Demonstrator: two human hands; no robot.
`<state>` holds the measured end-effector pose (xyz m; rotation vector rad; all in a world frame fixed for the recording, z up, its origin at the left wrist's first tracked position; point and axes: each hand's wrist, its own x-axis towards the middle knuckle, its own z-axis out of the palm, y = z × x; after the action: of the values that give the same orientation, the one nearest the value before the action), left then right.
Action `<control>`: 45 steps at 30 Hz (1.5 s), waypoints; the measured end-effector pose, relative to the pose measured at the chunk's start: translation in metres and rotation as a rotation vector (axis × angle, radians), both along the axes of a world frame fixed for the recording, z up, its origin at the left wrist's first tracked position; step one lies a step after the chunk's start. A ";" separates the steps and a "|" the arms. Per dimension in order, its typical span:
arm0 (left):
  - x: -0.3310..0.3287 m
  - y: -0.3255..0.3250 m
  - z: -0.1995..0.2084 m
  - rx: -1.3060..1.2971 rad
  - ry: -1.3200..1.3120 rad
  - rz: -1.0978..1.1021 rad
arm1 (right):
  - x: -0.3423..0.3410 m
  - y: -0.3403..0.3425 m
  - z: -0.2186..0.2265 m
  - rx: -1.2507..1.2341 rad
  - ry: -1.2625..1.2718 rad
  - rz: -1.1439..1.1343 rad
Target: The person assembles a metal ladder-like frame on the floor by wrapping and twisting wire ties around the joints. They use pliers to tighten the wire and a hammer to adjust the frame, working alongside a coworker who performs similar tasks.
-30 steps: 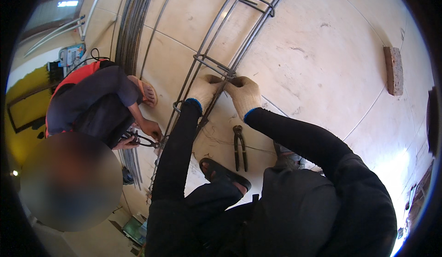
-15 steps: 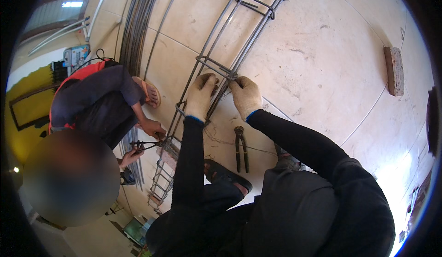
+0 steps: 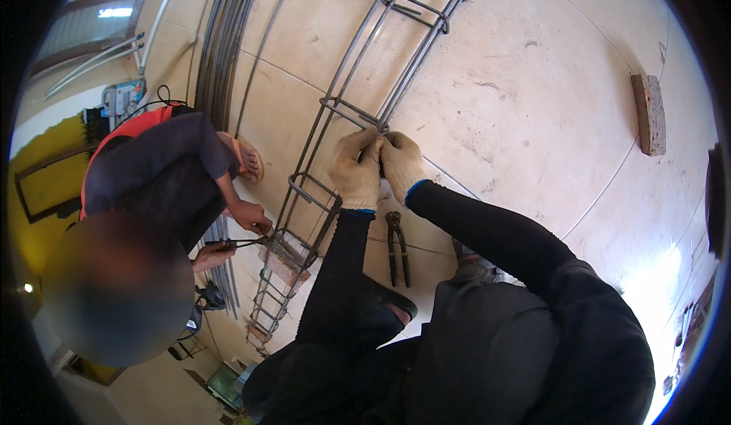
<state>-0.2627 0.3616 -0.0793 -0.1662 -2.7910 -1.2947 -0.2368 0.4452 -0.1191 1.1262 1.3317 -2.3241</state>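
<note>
A long cage of steel rebar [image 3: 411,72] with bent stirrups runs diagonally across the tiled floor. Both my hands wear cream knit gloves and meet at the near right corner of one stirrup [image 3: 327,102]. My left hand [image 3: 355,170] is closed, its fingertips pinched just below that corner. Right beside it, my right hand [image 3: 402,161] pinches at the same spot, fingertips touching the left ones. Whatever sits between the fingers is hidden. Pincers [image 3: 394,221] with dark handles lie on the floor just below my hands.
At left a crouching co-worker [image 3: 156,158] holds pincers [image 3: 247,242] against the same cage. A brick [image 3: 282,266] lies beneath the cage there. Another brick [image 3: 649,115] rests at far right. A bundle of steel rods [image 3: 221,48] lies beyond the co-worker.
My left hand has moved right, off the cage's left side, to meet my right hand at the stirrup corner. The co-worker's lower hand has shifted slightly.
</note>
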 end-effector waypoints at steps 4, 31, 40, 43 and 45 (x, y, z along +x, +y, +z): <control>-0.004 -0.006 0.001 -0.051 0.102 -0.100 | -0.002 0.001 0.010 -0.142 -0.023 -0.108; -0.035 -0.013 0.041 0.045 -0.512 -0.154 | 0.030 0.058 0.011 -0.024 0.315 0.198; -0.036 -0.013 0.042 -0.129 -0.425 -0.179 | -0.005 0.125 0.045 0.590 0.429 0.853; -0.035 -0.012 0.047 -0.171 -0.403 -0.211 | 0.015 0.118 0.051 0.361 0.422 0.673; -0.037 -0.010 0.050 -0.164 -0.396 -0.232 | 0.033 0.112 0.052 0.104 0.203 0.508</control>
<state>-0.2993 0.3511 -0.0293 -0.2772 -3.3030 -1.2596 -0.2033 0.5572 -0.0670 0.4976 1.5991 -2.0436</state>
